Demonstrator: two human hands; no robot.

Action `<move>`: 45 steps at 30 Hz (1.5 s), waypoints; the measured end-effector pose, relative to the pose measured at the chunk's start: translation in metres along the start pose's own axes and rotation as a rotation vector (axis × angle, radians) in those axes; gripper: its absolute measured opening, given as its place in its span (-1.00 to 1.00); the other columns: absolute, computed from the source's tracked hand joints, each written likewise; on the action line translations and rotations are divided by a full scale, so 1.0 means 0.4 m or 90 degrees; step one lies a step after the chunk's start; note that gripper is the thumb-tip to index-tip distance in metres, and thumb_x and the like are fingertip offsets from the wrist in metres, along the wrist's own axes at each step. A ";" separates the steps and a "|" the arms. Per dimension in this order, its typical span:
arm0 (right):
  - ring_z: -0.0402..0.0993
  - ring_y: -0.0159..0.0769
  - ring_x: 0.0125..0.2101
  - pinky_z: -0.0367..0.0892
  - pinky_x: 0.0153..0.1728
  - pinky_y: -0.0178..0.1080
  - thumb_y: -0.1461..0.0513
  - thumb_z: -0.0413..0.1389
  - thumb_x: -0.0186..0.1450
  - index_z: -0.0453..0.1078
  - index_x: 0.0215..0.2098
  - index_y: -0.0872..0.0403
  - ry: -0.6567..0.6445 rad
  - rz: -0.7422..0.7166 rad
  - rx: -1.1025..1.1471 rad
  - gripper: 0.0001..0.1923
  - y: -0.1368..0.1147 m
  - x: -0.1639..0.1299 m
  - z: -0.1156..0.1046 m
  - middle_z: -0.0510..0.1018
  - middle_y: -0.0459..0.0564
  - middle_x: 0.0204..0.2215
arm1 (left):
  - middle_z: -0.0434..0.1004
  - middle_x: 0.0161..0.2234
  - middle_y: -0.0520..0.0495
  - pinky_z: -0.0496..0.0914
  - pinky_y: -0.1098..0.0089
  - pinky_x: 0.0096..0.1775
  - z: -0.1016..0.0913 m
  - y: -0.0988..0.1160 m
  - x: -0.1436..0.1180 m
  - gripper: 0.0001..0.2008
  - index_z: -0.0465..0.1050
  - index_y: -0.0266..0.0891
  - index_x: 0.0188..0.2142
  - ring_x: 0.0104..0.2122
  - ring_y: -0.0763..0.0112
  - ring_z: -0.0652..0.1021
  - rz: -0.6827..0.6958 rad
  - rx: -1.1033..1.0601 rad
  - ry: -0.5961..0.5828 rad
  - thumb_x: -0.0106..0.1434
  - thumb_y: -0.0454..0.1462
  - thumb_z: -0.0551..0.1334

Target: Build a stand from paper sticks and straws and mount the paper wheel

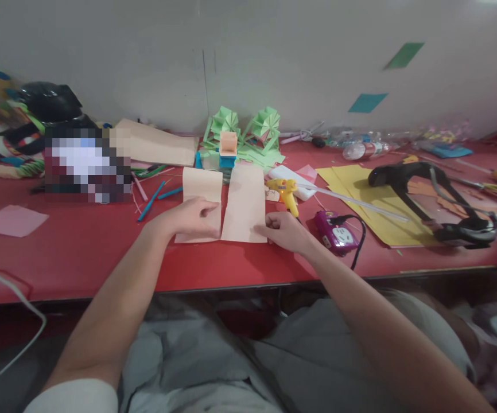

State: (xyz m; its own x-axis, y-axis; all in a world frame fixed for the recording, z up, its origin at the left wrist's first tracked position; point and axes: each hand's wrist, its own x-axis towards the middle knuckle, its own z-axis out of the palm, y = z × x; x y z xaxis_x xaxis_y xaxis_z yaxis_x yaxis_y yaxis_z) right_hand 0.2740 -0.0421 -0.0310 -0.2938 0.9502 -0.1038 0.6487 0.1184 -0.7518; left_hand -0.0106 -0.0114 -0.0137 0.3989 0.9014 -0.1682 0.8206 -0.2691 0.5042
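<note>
On the red table [214,267], the left hand [194,215] lies over the left tan paper strip [202,181], likely to hold it flat; I can't tell its grip. The right hand [286,229] pinches the right tan paper strip [245,201] by its edge, likely to steady it.

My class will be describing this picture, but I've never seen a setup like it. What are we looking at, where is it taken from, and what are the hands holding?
There is no machine here: these are a person's bare hands, seen by a camera worn on their head, looking forward and down. The left hand rests on the left sheet; the right hand has its fingers at the right edge of the right sheet. Whether it grips or only touches is hard to tell. On the red table also lie a yellow glue gun, a purple socket box, yellow paper and, behind the sheets, green folded paper.
</note>
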 end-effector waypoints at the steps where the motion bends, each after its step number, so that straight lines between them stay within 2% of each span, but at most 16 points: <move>1: 0.26 -0.41 -0.60 0.06 -0.56 -0.31 -0.04 0.16 0.22 0.21 -0.57 0.03 0.001 0.005 0.000 -0.59 -0.002 -0.001 0.001 0.40 -0.13 -0.65 | 0.45 -0.10 -0.12 0.32 0.34 -0.21 0.000 -0.002 0.000 -0.27 0.49 -0.16 0.00 -0.15 0.14 0.48 -0.001 0.010 -0.009 -0.14 0.11 0.42; 6: 0.23 -0.42 -0.61 0.03 -0.57 -0.31 -0.14 0.18 0.20 0.22 -0.57 0.04 -0.001 0.012 0.007 -0.51 -0.012 -0.008 0.002 0.43 -0.11 -0.65 | 0.44 -0.06 -0.14 0.34 0.35 -0.20 0.000 -0.003 -0.001 -0.17 0.43 -0.17 0.09 -0.12 0.12 0.49 -0.004 0.031 -0.028 -0.14 0.16 0.40; 12: 0.24 -0.42 -0.60 0.09 -0.55 -0.30 -0.02 0.20 0.20 0.22 -0.58 0.04 -0.029 -0.027 0.028 -0.59 0.008 -0.001 0.002 0.41 -0.14 -0.65 | 0.45 -0.06 -0.13 0.38 0.31 -0.16 -0.002 0.001 -0.001 -0.18 0.43 -0.13 0.11 -0.13 0.10 0.50 0.000 0.049 -0.037 -0.12 0.15 0.38; 17: 0.16 -0.43 -0.59 0.06 -0.54 -0.28 0.07 0.18 0.17 0.11 -0.61 0.02 -0.001 -0.046 0.006 -0.61 0.017 0.006 -0.002 0.29 -0.18 -0.65 | 0.42 0.01 -0.16 0.37 0.26 -0.06 0.005 -0.012 0.003 0.01 0.30 -0.16 0.27 -0.04 0.06 0.48 -0.007 0.028 -0.037 -0.14 0.18 0.40; 21: 0.16 -0.41 -0.57 0.07 -0.53 -0.27 0.06 0.17 0.18 0.12 -0.59 0.02 0.000 -0.053 0.007 -0.64 0.014 0.002 -0.004 0.29 -0.18 -0.63 | 0.45 0.02 -0.17 0.37 0.27 -0.07 0.007 -0.022 0.004 0.02 0.30 -0.15 0.28 -0.03 0.06 0.49 -0.004 0.011 -0.024 -0.15 0.16 0.41; 24: 0.24 -0.39 -0.57 0.11 -0.50 -0.25 0.10 0.15 0.19 0.16 -0.53 0.01 0.019 -0.062 0.020 -0.71 0.014 -0.001 -0.002 0.32 -0.19 -0.62 | 0.50 -0.05 -0.15 0.38 0.30 -0.14 -0.001 -0.021 -0.001 -0.07 0.41 -0.15 0.19 -0.10 0.08 0.52 0.016 0.017 -0.012 -0.17 0.14 0.44; 27: 0.39 -0.32 -0.55 0.20 -0.46 -0.24 0.15 0.14 0.19 0.18 -0.43 -0.01 0.033 -0.063 0.069 -0.80 0.014 -0.002 0.002 0.35 -0.21 -0.64 | 0.57 -0.28 -0.07 0.35 0.34 -0.28 -0.013 -0.013 -0.010 -0.38 0.59 -0.17 -0.06 -0.28 0.17 0.54 0.031 0.000 -0.015 -0.05 0.11 0.40; 29: 0.45 -0.27 -0.54 0.26 -0.46 -0.23 0.16 0.15 0.19 0.20 -0.36 -0.01 0.030 -0.046 0.130 -0.82 0.010 -0.001 0.003 0.37 -0.21 -0.64 | 0.57 -0.40 -0.05 0.34 0.34 -0.32 -0.019 -0.005 -0.015 -0.58 0.63 -0.17 -0.23 -0.36 0.23 0.53 0.039 -0.034 0.030 0.11 0.09 0.31; 30: 0.45 -0.26 -0.55 0.28 -0.47 -0.22 0.16 0.15 0.18 0.22 -0.34 -0.01 0.028 -0.030 0.163 -0.82 0.006 -0.002 0.004 0.37 -0.21 -0.65 | 0.57 -0.40 -0.05 0.36 0.33 -0.30 -0.021 0.000 -0.015 -0.61 0.63 -0.17 -0.28 -0.36 0.25 0.53 0.048 -0.046 0.077 0.18 0.08 0.27; 31: 0.44 -0.27 -0.56 0.29 -0.48 -0.22 0.15 0.16 0.18 0.24 -0.34 0.00 0.027 -0.011 0.196 -0.82 0.001 -0.003 0.004 0.37 -0.20 -0.64 | 0.58 -0.36 -0.07 0.39 0.31 -0.24 -0.022 0.004 -0.014 -0.63 0.63 -0.17 -0.28 -0.32 0.24 0.54 0.064 -0.047 0.136 0.23 0.05 0.24; 33: 0.39 -0.31 -0.60 0.30 -0.52 -0.22 0.12 0.16 0.20 0.26 -0.36 0.01 0.033 0.026 0.252 -0.81 -0.013 -0.008 0.003 0.38 -0.17 -0.63 | 0.59 -0.15 -0.13 0.41 0.22 -0.03 -0.022 0.009 -0.010 -0.64 0.61 -0.18 -0.16 -0.13 0.16 0.55 0.101 -0.015 0.251 0.24 0.00 0.25; 35: 0.32 -0.36 -0.60 0.26 -0.54 -0.24 0.08 0.18 0.20 0.28 -0.41 0.03 0.058 0.029 0.287 -0.77 -0.029 -0.017 0.001 0.39 -0.15 -0.60 | 0.45 0.14 -0.21 0.27 0.10 0.20 -0.020 0.011 -0.004 -0.54 0.54 -0.19 0.04 0.16 0.04 0.42 0.127 0.042 0.306 0.20 -0.05 0.30; 37: 0.29 -0.39 -0.56 0.21 -0.52 -0.26 0.05 0.21 0.19 0.29 -0.43 0.04 0.095 -0.006 0.323 -0.73 -0.045 -0.029 -0.003 0.40 -0.13 -0.55 | 0.19 0.35 -0.24 0.08 0.00 0.32 -0.017 0.011 0.000 -0.39 0.40 -0.20 0.20 0.35 -0.05 0.18 0.128 0.091 0.296 0.18 -0.06 0.32; 40: 0.22 -0.42 -0.52 0.09 -0.50 -0.28 0.06 0.21 0.21 0.26 -0.48 0.04 0.144 -0.068 0.351 -0.70 -0.067 -0.046 -0.013 0.32 -0.16 -0.55 | -0.05 0.45 -0.23 -0.11 -0.15 0.35 -0.013 0.008 0.001 -0.24 0.25 -0.21 0.32 0.42 -0.12 -0.06 0.099 0.129 0.225 0.19 -0.02 0.33; 43: 0.08 -0.46 -0.55 -0.05 -0.52 -0.28 0.06 0.19 0.24 0.15 -0.55 0.04 0.163 -0.096 0.339 -0.63 -0.087 -0.058 -0.022 0.18 -0.20 -0.60 | -0.02 0.44 -0.22 -0.16 -0.23 0.33 -0.009 0.008 0.000 -0.23 0.23 -0.18 0.33 0.42 -0.16 -0.04 0.094 0.143 0.185 0.20 0.04 0.31; 45: 0.03 -0.46 -0.55 -0.09 -0.52 -0.27 0.06 0.18 0.25 0.11 -0.56 0.03 0.156 -0.103 0.336 -0.60 -0.097 -0.061 -0.026 0.14 -0.20 -0.61 | 0.17 0.37 -0.22 -0.03 -0.19 0.32 -0.010 0.011 0.000 -0.31 0.30 -0.17 0.28 0.37 -0.13 0.13 0.109 0.129 0.210 0.23 0.05 0.28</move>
State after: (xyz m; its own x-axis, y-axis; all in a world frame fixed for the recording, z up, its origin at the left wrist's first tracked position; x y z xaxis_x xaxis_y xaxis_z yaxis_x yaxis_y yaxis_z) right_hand 0.2632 -0.0670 0.0076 -0.1487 0.9783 0.1442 0.1549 0.1671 -0.9737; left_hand -0.0087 -0.0112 -0.0081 0.4106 0.8894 0.2008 0.8309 -0.4557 0.3194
